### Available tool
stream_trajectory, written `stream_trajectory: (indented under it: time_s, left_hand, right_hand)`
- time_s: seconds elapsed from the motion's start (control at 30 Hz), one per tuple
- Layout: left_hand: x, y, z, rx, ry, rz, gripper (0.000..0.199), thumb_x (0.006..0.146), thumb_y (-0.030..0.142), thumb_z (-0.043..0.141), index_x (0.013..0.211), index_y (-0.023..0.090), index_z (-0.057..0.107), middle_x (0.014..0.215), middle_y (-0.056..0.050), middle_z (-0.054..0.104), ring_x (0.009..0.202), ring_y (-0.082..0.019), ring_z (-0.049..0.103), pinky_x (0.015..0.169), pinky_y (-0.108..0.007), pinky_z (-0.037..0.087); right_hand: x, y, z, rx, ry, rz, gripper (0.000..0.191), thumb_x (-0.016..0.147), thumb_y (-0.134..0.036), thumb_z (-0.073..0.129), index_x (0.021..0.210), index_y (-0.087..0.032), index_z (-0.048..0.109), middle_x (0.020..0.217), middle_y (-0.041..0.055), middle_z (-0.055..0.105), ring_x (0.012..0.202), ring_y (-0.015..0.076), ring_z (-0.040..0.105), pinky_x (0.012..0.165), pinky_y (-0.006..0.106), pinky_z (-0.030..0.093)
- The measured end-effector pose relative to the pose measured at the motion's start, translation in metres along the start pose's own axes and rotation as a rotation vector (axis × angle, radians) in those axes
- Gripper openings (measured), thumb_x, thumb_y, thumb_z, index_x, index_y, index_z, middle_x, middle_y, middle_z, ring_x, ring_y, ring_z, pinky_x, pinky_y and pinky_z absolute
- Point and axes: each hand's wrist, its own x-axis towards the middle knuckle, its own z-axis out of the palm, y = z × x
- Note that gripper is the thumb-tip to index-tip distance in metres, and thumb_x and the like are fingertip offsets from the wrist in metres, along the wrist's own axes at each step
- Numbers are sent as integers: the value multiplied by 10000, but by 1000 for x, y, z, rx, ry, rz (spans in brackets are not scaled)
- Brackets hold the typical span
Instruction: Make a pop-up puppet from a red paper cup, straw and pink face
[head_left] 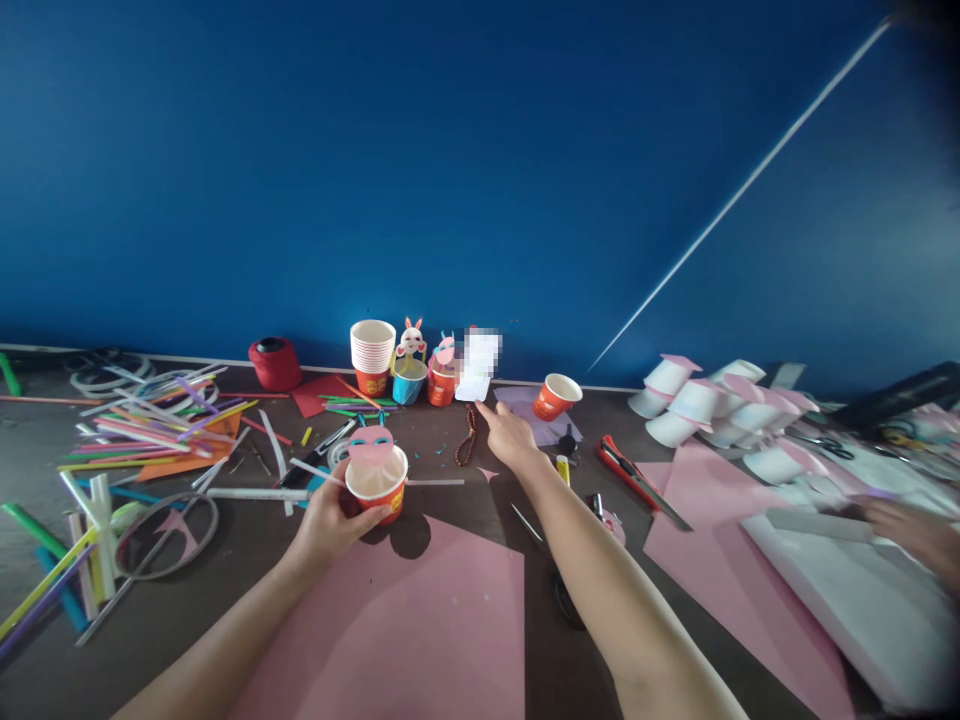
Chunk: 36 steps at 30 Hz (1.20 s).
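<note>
My left hand (330,520) is wrapped round a red paper cup (384,505) above the table, tilted so its white inside shows. A pink paper animal face (371,447) with blue ears stands at that cup's rim. My right hand (510,432) reaches to the back, its index finger stretched out at the lower edge of a white paper (474,385), partly blurred out; I cannot tell whether it touches. Nothing shows in that hand. Beside the paper stand a red cup (442,388) with a pink figure and a blue cup (409,385) with a rabbit face (411,340).
Pink paper (450,640) lies in front. Left are loose coloured strips (150,430) and a red thread spool (274,364). At the back stand stacked cups (373,350) and a single cup (557,397). Right lie a utility knife (634,475), white cups (686,410) and another person's hand (907,525).
</note>
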Motion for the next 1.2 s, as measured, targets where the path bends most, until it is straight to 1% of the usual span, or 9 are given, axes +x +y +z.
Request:
stream_trajectory:
  time_s: [0.1,0.2,0.37,0.6,0.83,1.03,1.2]
  left_hand:
    - [0,1,0,3,7,3,455,622,269,656,1029,136,503,931,-75,636,823,-207,603,727,-308,485]
    - [-1,0,1,1,23,-10,467,618,278,659,1033,134,500,944,-82,634,834,-215,603,716,-310,490]
    - [0,-3,1,-3,0,-12,448,618,284,659,1012,135,509,944,-80,638,838,-216,605,740,-317,485]
    - [-1,-2,1,-35,4,-59,578,612,282,667,1126,133,449,941,-87,637,843,-227,603,716,-321,490]
    - [0,-1,0,-3,0,-29,476,614,287,659,1037,136,502,922,-78,644,825,-222,605,720,-318,488]
    - [-1,3,0,37,9,-19,553,622,293,652,1117,135,462,930,-83,640,814,-216,605,726,-326,488]
    - [-1,2,-1,49,15,5,456,622,299,651,1025,138,511,933,-76,643,836,-220,604,739,-324,481]
  right_hand:
    - [0,0,1,-3,0,-4,577,823,-105,262,1357,-313,191,1153,97,446,947,220,520,747,314,360]
    - [1,0,1,-5,1,-4,566,825,-115,262,1354,-306,203,1153,99,444,949,222,517,746,314,359]
    - [2,0,1,-6,-1,2,555,829,-122,259,1352,-301,213,1140,101,449,940,224,521,742,317,360]
    - [-4,-2,-1,-8,-6,17,568,836,-102,255,1359,-312,185,1167,99,438,968,217,510,775,317,349]
    - [-5,-4,-4,-13,-16,38,558,846,-118,264,1359,-321,180,1183,95,431,990,219,501,798,320,343]
    - [-4,-4,-2,-9,-4,35,564,844,-113,268,1359,-322,176,1163,96,436,972,222,510,787,326,349]
    - [-2,-4,0,-7,6,37,567,840,-109,275,1358,-320,177,1152,95,441,959,216,515,779,321,353]
